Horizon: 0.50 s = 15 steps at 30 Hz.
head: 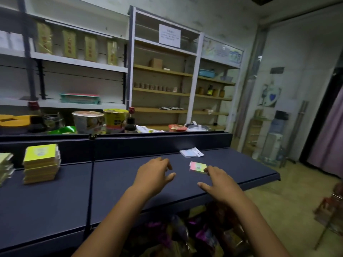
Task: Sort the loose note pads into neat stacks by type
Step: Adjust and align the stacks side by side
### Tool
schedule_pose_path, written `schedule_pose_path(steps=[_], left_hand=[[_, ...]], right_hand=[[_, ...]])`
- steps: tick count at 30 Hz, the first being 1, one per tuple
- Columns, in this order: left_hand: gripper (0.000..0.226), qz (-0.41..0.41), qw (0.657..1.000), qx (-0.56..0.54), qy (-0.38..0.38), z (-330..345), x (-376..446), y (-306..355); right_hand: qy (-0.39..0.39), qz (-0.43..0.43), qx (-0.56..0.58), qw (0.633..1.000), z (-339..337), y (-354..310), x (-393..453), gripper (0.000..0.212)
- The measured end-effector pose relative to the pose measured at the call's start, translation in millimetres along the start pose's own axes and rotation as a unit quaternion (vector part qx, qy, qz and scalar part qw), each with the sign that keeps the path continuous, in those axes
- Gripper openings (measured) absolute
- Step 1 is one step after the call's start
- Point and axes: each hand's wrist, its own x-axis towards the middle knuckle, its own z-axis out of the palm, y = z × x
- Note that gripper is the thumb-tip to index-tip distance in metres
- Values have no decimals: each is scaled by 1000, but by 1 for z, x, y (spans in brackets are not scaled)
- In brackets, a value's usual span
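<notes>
**A:** ok so standing by the dark counter (55,201), far left edge of it there's a pile of pads (5,168), only partly in view, greenish. Just right of that, a neat yellow stack (41,164), several pads high, sitting square on the counter near its back wall.

**B:** and the hands?

**A:** both out over the middle of the counter, well right of the yellow stack. Left hand (155,176) hangs just above the surface, fingers loosely curled down, thumb sticking out to the right, nothing in it. Can't tell if the fingertips actually touch the counter.

**B:** the other one?

**A:** right hand (220,184) is apart from the left, with bare counter between them. Fingers spread and mostly straight, thumb out toward the left hand. One fingertip is on the near corner of a pink-green pad (197,167) that lies flat on the counter. Touching it, not gripping it.

**B:** anything else loose?

**A:** yeah, behind the pink-green pad, up against the counter's back wall, a white pad (191,152) in a clear hang-tag packet, lying flat. Nobody's touching that one.

**B:** past the counter?

**A:** on the ledge above its back wall: noodle cups (89,122), a sauce bottle (130,123). Shelves (163,71) on the wall behind.
</notes>
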Motion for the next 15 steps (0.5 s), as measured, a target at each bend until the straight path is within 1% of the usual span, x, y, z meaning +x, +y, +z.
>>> schedule_pose_path(steps=[5,12,15], left_hand=[[34,13,1000,-6,-21,22,28,19],[32,20,998,-24,-58,60,79,25],[32,17,997,-35,-62,73,100,25]], right_hand=[[2,20,6,1000,-1,34,13,55],[4,46,6,999,10,67,45,56],[6,51,4,999,12,77,60,57]])
